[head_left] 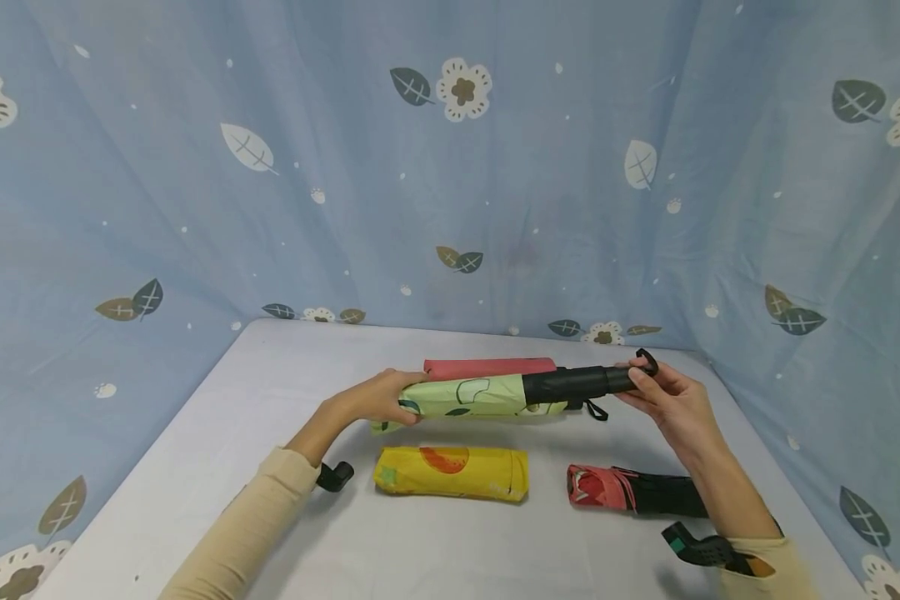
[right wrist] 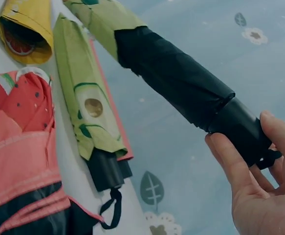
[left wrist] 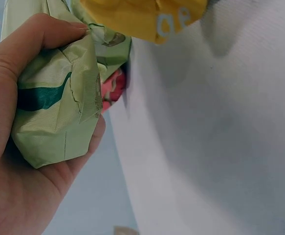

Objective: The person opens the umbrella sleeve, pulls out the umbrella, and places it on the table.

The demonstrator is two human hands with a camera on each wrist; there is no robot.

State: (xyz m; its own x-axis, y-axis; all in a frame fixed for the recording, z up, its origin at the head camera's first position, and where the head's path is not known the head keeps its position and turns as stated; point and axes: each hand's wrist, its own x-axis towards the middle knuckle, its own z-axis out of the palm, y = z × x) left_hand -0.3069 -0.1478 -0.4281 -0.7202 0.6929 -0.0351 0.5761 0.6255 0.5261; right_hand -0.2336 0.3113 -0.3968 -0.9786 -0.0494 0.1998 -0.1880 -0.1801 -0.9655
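Observation:
A folded black umbrella [head_left: 566, 384] sits partly inside a light green avocado-print sleeve [head_left: 487, 396], raised and tilted with its handle end higher. My left hand [head_left: 378, 398] grips the closed left end of that sleeve, thumb on one side and fingers on the other, as the left wrist view shows [left wrist: 59, 117]. At the other end my right hand [head_left: 667, 400] pinches the black handle [right wrist: 240, 129] between thumb and fingers. A dark wrist loop hangs by the handle. Behind and below lies a second green avocado-print umbrella [right wrist: 86, 93] with a black handle, partly hidden.
A pink-red sleeved umbrella [head_left: 487, 367] lies at the back of the white table [head_left: 450, 550]. Nearer lies a yellow fruit-print sleeve [head_left: 487, 475], its mouth hollow in the right wrist view. A red-and-black watermelon-print umbrella [head_left: 600, 486] lies beneath my right forearm. Blue curtains [head_left: 540, 167] enclose the table.

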